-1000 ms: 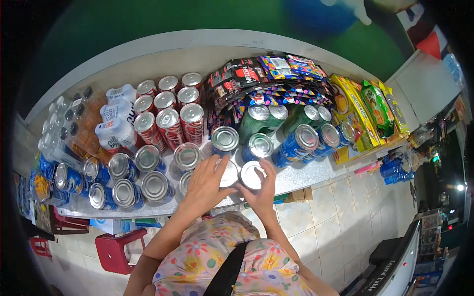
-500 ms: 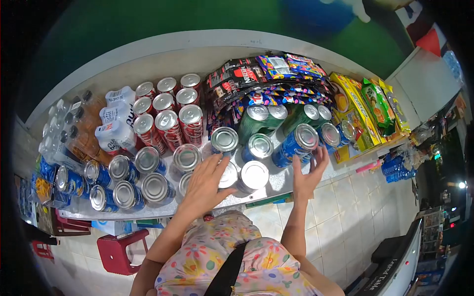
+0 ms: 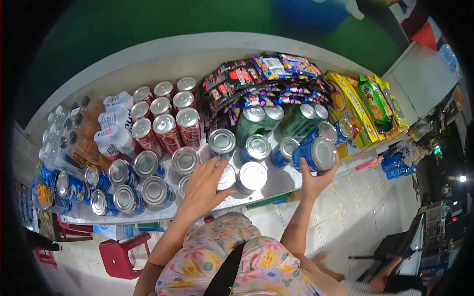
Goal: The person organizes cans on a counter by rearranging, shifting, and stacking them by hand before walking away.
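A blue can with a silver lid (image 3: 323,154) is tilted in my right hand (image 3: 316,182), its fingers and thumb around the lower side, at the table's front edge. My left hand (image 3: 203,185) lies over the front row, thumb and fingers on either side of a silver-lidded can (image 3: 226,177). Beside that can stands another can (image 3: 252,176) with a bright lid. Behind them are a can (image 3: 222,142) and a blue can (image 3: 257,147). A further blue can (image 3: 285,150) stands left of the held one. Part of the can under my left palm is hidden.
Red cans (image 3: 165,126), wrapped white packs (image 3: 116,123) and bottles (image 3: 76,138) fill the left. Green cans (image 3: 254,123), sachet packs (image 3: 276,69) and yellow boxes (image 3: 353,98) stand behind. A red stool (image 3: 123,256) is below. Another person's arm (image 3: 387,276) shows at lower right.
My right hand has moved right and closed on the blue can, which is shifted right and tilted. A can behind it now shows. My left hand stays about the same. A person's arm appears lower right.
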### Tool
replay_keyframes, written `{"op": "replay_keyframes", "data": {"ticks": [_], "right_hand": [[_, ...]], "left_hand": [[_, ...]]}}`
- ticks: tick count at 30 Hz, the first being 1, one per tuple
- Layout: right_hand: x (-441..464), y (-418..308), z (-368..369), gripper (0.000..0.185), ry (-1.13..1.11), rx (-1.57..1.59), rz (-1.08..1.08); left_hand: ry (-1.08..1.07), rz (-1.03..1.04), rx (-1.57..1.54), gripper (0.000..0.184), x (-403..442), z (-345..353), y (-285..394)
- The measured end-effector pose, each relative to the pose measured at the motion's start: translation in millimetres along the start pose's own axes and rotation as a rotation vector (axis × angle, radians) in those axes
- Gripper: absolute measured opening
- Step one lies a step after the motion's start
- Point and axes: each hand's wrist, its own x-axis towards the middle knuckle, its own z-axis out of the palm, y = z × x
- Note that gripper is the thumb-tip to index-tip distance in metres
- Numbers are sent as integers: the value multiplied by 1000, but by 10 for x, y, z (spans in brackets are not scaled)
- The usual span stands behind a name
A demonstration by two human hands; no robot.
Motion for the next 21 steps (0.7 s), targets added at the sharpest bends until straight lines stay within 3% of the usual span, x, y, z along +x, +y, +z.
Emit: {"op": "replay_keyframes", "data": {"ticks": [7,16,21], "right_hand": [[-392,329,-416,90,-106,-236,44],[-713,493,62,91,-158,-265,147],[-665,429,227,92,-325,-216,189]], "left_hand": [[-7,-8,-1,72,4,0,4],[-13,-6,36,76,-6,34,-21],[-21,-4,3,75,-12,24,-9]]}}
